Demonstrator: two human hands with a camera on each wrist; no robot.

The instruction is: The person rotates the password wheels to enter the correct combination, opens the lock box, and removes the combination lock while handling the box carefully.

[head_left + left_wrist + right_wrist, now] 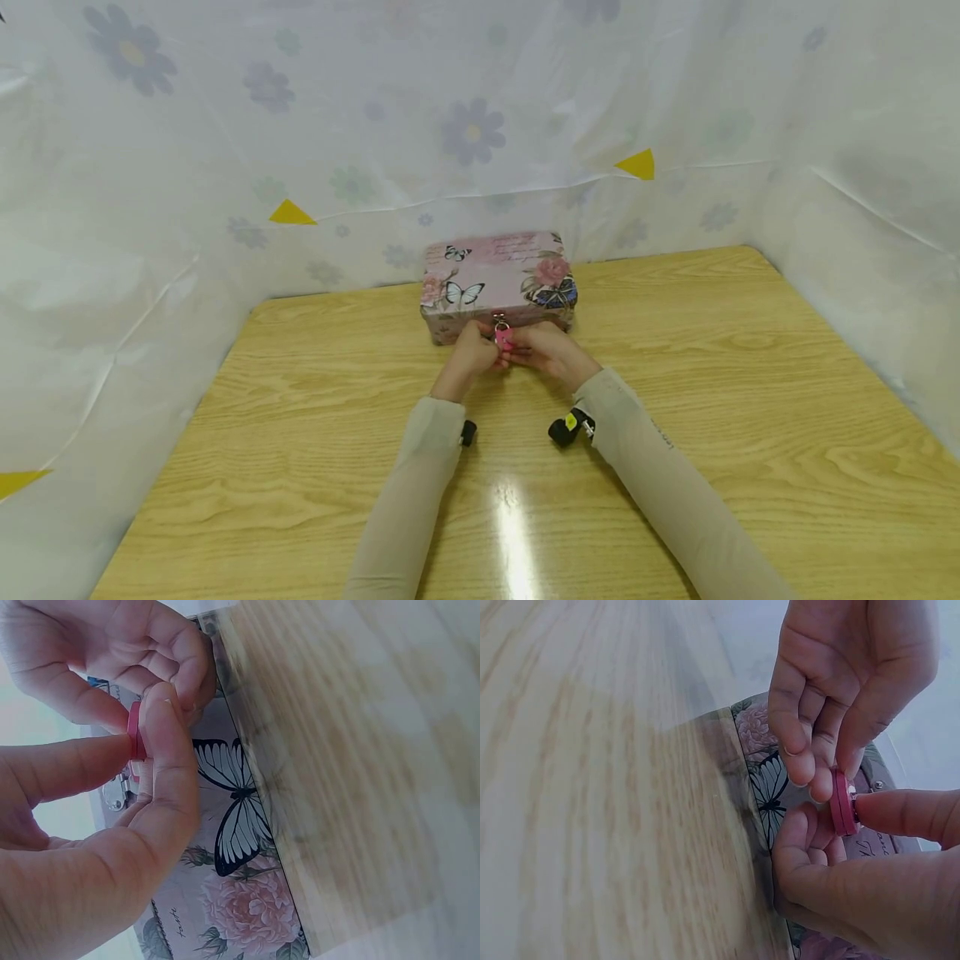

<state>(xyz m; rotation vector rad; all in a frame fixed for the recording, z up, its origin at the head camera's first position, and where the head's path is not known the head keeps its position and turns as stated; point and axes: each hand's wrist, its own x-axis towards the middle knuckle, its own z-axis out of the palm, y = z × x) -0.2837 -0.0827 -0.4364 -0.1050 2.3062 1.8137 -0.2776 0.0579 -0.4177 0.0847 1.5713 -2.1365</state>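
Observation:
A small pink padlock (503, 338) hangs by its shackle at the metal clasp (498, 317) on the front of a pink tin box (495, 265) printed with butterflies and roses. The box lid is down. My left hand (472, 348) pinches the padlock from the left between thumb and index finger, as the left wrist view shows. From the other side my right hand (553, 348) holds it too, its thumb (900, 814) against the flat face and its fingers curled behind. Between the fingers, part of the padlock body (843, 804) is hidden.
The box stands at the back of a wood-grain table (300, 458), near a white flowered plastic sheet (375, 125) that hangs behind and at both sides. Yellow tape pieces (637, 164) stick to the sheet. Black straps (564, 429) show at the wrists.

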